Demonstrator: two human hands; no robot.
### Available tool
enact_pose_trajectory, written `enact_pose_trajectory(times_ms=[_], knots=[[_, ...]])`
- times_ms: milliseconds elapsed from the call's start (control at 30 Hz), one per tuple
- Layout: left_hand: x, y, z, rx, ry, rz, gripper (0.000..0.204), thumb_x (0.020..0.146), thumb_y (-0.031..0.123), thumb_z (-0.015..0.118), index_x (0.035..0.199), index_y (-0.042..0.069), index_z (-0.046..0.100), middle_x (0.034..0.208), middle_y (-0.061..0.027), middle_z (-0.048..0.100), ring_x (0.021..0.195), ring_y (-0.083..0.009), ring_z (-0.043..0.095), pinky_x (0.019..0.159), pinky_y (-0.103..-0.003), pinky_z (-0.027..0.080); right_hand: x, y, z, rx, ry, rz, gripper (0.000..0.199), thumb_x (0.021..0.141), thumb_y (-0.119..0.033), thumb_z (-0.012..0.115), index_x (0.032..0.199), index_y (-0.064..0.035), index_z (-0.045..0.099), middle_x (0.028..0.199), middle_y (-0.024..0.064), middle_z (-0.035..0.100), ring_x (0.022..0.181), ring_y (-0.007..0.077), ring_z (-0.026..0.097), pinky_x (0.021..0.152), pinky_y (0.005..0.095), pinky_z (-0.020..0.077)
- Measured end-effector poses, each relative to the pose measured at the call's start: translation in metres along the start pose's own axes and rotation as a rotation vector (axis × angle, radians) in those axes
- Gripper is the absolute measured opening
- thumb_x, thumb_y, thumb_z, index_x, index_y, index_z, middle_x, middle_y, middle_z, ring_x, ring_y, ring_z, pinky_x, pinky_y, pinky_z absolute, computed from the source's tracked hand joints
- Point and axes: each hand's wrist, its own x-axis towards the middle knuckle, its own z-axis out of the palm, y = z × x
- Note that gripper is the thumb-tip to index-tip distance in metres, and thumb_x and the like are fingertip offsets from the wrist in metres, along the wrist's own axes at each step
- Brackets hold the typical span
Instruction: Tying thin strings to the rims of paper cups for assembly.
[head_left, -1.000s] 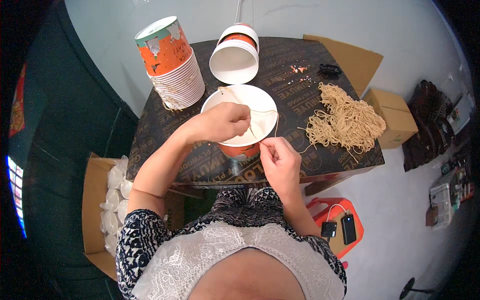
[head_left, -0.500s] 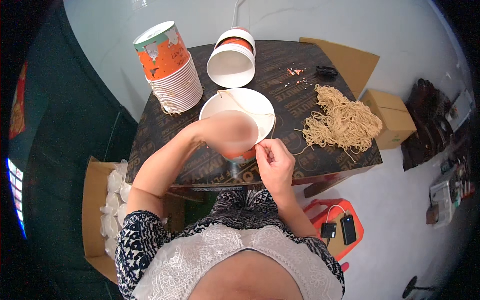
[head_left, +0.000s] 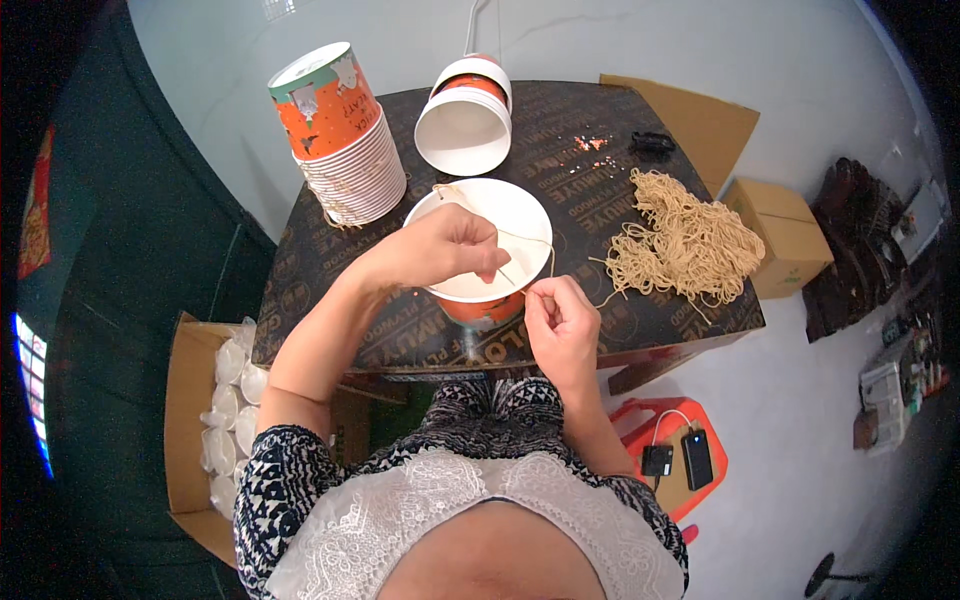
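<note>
Cord (head_left: pixel 530 238) across an orange tub (head_left: pixel 515 208)

The tub sits mouth-up on the near part of the table (head_left: pixel 560 112), presumably so both hands can reach its rim. The left hand (head_left: pixel 448 246) arches over the mouth, fingertips closed on a piece of the cord inside. The right hand (head_left: pixel 563 320) is closed too, just outside the near right rim; it seems to pinch the cord there. A loose heap of cord (head_left: pixel 695 240) lies to the right, within easy reach. Far left, a stack of tubs (head_left: pixel 355 165) stands upside down, probably nested to save room.
</note>
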Motion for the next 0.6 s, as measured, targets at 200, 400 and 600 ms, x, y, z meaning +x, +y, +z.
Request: enact_pose_trajectory(times_ms=[200, 400, 600], knots=[[-0.001, -0.010, 0.017, -0.248, 0.100, 0.135, 0.027, 0.086, 0.009, 0.072, 0.063, 0.001, 0.059, 0.068, -0.0027, 0.064, 0.064, -0.0068, 0.055, 0.057, -0.023, 0.042, 0.000, -0.003, -0.001, 0.083, -0.105, 0.073, 0.007, 0.083, -0.001, 0.069, 0.087, -0.0009, 0.063, 0.074, 0.0054, 0.056, 0.054, 0.0103, 0.048, 0.049, 0.0272, 0.0375], [0.003, 0.000, 0.019, -0.395, 0.010, -0.029, 0.025, 0.084, 0.007, 0.073, 0.064, 0.001, 0.059, 0.067, -0.0054, 0.064, 0.052, -0.0065, 0.050, 0.047, -0.021, 0.036, 0.001, 0.000, -0.002, 0.064, -0.077, 0.011, 0.004, 0.084, 0.002, 0.067, 0.085, 0.0005, 0.064, 0.074, -0.0004, 0.051, 0.056, 0.0034, 0.040, 0.049, 0.0212, 0.0303], [0.009, -0.001, 0.021, -0.410, 0.020, -0.084, 0.009, 0.083, 0.002, 0.071, 0.077, -0.003, 0.066, 0.070, -0.0079, 0.066, 0.050, -0.0078, 0.051, 0.046, -0.021, 0.038, 0.007, -0.005, -0.015, 0.051, -0.117, -0.028, 0.008, 0.084, 0.003, 0.067, 0.091, -0.0004, 0.066, 0.085, 0.0035, 0.055, 0.059, 0.0060, 0.047, 0.051, 0.0210, 0.0369]])
